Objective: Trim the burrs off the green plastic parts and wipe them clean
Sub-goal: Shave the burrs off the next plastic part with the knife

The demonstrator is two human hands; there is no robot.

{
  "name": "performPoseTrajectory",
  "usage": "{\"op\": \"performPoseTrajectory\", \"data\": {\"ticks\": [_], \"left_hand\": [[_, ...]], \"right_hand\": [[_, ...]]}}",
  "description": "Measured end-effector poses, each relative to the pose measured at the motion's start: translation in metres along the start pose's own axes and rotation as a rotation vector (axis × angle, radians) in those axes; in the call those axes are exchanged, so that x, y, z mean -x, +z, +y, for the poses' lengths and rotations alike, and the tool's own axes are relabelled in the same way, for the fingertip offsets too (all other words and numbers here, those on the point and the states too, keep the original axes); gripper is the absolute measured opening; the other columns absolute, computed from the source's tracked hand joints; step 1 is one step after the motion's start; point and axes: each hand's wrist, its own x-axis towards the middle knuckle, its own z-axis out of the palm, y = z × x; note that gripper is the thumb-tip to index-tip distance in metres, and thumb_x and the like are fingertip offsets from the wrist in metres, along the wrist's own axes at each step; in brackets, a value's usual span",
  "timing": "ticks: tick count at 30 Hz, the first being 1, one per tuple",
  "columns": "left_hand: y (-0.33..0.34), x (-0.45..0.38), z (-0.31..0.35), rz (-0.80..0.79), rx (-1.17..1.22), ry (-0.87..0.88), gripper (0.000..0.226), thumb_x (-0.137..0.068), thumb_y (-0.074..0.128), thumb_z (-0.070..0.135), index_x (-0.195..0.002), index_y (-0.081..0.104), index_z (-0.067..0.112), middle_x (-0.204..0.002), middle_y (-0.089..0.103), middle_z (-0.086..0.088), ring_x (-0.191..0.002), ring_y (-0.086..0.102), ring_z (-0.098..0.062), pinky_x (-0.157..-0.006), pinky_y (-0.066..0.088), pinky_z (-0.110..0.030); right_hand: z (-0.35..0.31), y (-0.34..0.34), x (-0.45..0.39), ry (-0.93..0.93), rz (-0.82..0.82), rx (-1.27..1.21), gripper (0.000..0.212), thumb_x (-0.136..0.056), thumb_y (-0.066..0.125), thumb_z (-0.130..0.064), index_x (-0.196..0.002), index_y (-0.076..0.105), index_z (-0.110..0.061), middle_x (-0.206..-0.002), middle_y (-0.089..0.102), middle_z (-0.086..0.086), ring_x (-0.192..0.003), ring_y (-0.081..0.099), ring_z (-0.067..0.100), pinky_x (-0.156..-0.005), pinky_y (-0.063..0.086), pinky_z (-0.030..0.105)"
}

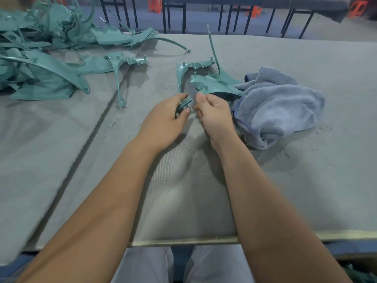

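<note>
A green plastic part with small pegs and a long thin strip rising from it lies mid-table. My left hand grips its near tip between thumb and fingers. My right hand pinches a small grey blade held against the part's near edge. The blade is blurred. A blue-grey cloth lies bunched to the right, touching the part's right end.
A big heap of green parts fills the table's far left. One more green part lies apart, left of the held one. A dark seam splits the grey table mat. Green shavings are scattered near my hands. Table legs stand beyond the far edge.
</note>
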Motion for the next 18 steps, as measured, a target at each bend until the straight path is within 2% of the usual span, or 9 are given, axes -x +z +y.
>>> {"op": "performPoseTrajectory", "data": {"ticks": [2,4,7,10,12,14,15,18], "left_hand": [[0.003,-0.004,0.004,0.081,-0.128,0.014,0.018,-0.100,0.046,0.027,-0.108,0.060,0.019,-0.098,0.059,0.003,-0.091,0.054,-0.018,-0.070,0.036,-0.030],[0.003,-0.007,0.006,0.125,-0.120,0.002,0.014,-0.100,0.045,0.020,-0.092,0.056,0.016,-0.088,0.056,0.002,-0.082,0.052,-0.019,-0.065,0.031,-0.029],[-0.001,-0.009,0.007,0.081,0.167,-0.083,0.016,-0.098,0.047,0.016,-0.090,0.061,0.015,-0.081,0.060,0.005,-0.071,0.053,-0.007,-0.063,0.038,-0.021],[-0.009,-0.008,0.010,-0.005,0.582,-0.205,0.024,-0.096,0.051,0.019,-0.075,0.064,0.019,-0.058,0.052,0.012,-0.043,0.039,0.000,-0.042,0.031,-0.014],[-0.009,-0.008,0.011,-0.010,0.604,-0.201,0.022,-0.097,0.055,0.018,-0.079,0.069,0.016,-0.049,0.057,0.009,-0.038,0.042,0.003,-0.042,0.031,-0.007],[-0.007,-0.008,0.012,0.021,0.565,-0.187,0.016,-0.096,0.059,0.016,-0.096,0.073,0.008,-0.061,0.068,0.008,-0.041,0.048,0.009,-0.045,0.031,-0.001],[-0.006,-0.008,0.012,0.040,0.548,-0.181,0.015,-0.095,0.061,0.018,-0.099,0.073,0.010,-0.059,0.066,0.006,-0.042,0.049,0.010,-0.046,0.032,-0.001],[-0.003,-0.010,0.010,0.072,0.524,-0.175,0.009,-0.093,0.065,0.026,-0.094,0.074,0.022,-0.044,0.055,0.017,-0.045,0.048,0.008,-0.049,0.033,-0.004]], "right_hand": [[-0.002,0.002,0.001,-0.003,-0.064,-0.008,0.034,-0.101,0.050,-0.016,-0.068,0.054,-0.010,-0.047,0.038,-0.008,-0.045,0.032,0.004,-0.048,0.031,0.018],[-0.005,0.003,0.003,0.001,-0.118,-0.057,0.028,-0.100,0.050,-0.012,-0.074,0.061,-0.010,-0.045,0.039,-0.008,-0.041,0.033,0.000,-0.044,0.031,0.012],[-0.008,0.003,0.005,-0.006,-0.140,-0.121,0.027,-0.100,0.050,-0.010,-0.077,0.063,-0.007,-0.048,0.037,-0.001,-0.038,0.031,0.000,-0.041,0.029,0.009],[-0.008,0.002,0.005,0.017,-0.170,-0.167,0.031,-0.101,0.048,-0.012,-0.072,0.058,-0.009,-0.045,0.039,-0.004,-0.038,0.028,0.002,-0.040,0.028,0.010],[-0.008,0.002,0.005,0.033,-0.170,-0.188,0.032,-0.101,0.048,-0.012,-0.071,0.057,-0.010,-0.046,0.037,-0.003,-0.039,0.028,0.002,-0.039,0.027,0.012],[-0.007,0.001,0.006,0.035,-0.152,-0.202,0.032,-0.101,0.048,-0.012,-0.071,0.058,-0.010,-0.049,0.033,0.000,-0.039,0.027,0.003,-0.039,0.026,0.013],[-0.006,0.000,0.006,0.031,-0.144,-0.206,0.032,-0.102,0.047,-0.013,-0.072,0.058,-0.010,-0.049,0.033,0.000,-0.040,0.027,0.003,-0.040,0.025,0.014],[-0.004,-0.003,0.005,0.031,-0.109,-0.213,0.032,-0.102,0.047,-0.015,-0.072,0.056,-0.010,-0.048,0.033,-0.003,-0.041,0.026,0.005,-0.040,0.024,0.016]]}}
